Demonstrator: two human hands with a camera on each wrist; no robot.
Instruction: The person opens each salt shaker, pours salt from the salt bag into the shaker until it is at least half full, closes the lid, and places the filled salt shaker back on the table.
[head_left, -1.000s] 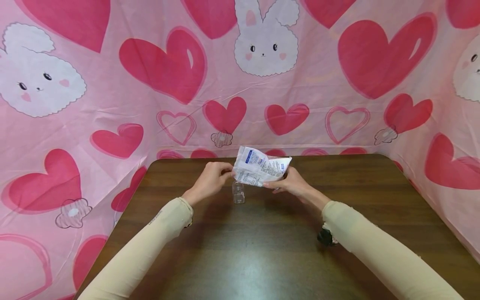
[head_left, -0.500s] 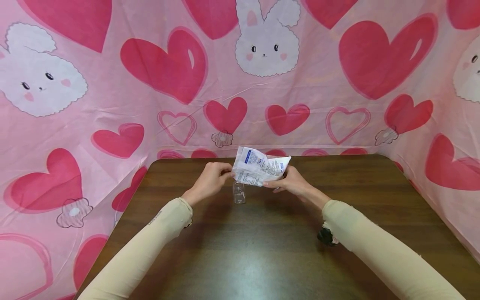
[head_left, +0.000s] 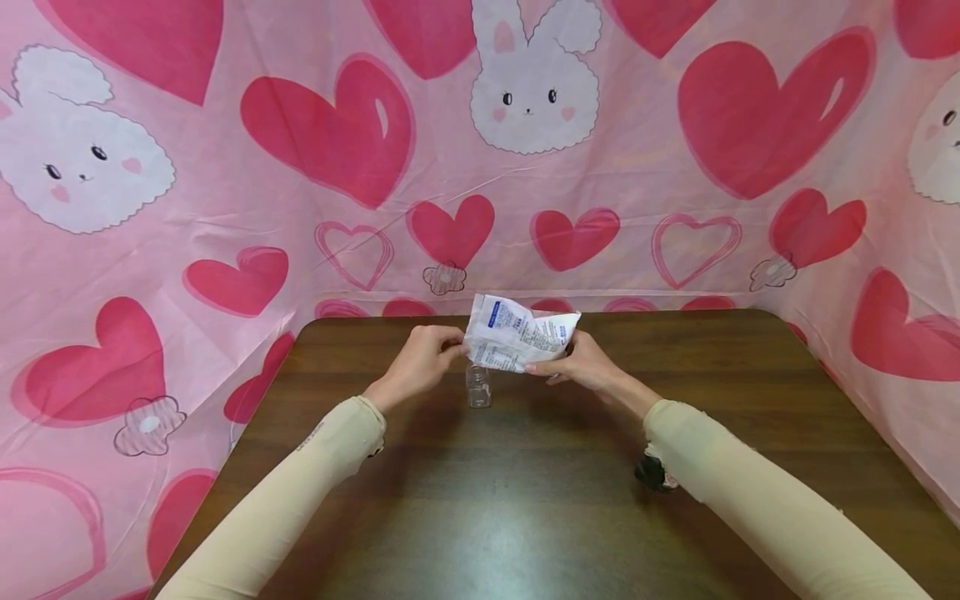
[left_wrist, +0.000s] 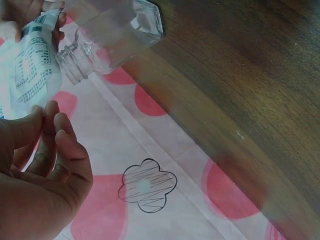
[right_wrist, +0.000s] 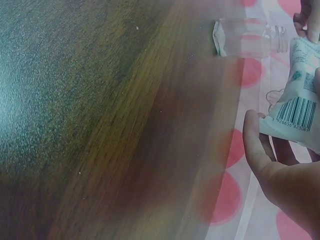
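Observation:
A white printed packet (head_left: 508, 335) hangs tilted above the far half of the table. My left hand (head_left: 420, 360) pinches its left end between thumb and forefinger, seen close up in the left wrist view (left_wrist: 50, 170). From the other side my right hand (head_left: 590, 367) holds the packet, its thumb along the lower edge; the right wrist view shows the barcode end of the packet (right_wrist: 297, 112). Just below stands a clear bottle (head_left: 478, 392), upright and uncapped, its threaded neck (left_wrist: 75, 64) close to the packet. What the packet contains is hidden.
The dark wooden table (head_left: 480, 500) reaches toward the person, with a glare patch in front. Behind and at both sides hangs a pink cloth (head_left: 630, 183) with hearts and rabbits. A dark object (head_left: 654, 473) shows under the right sleeve's cuff.
The packet's left end has dipped very slightly. Both hands and the bottle keep almost the same places.

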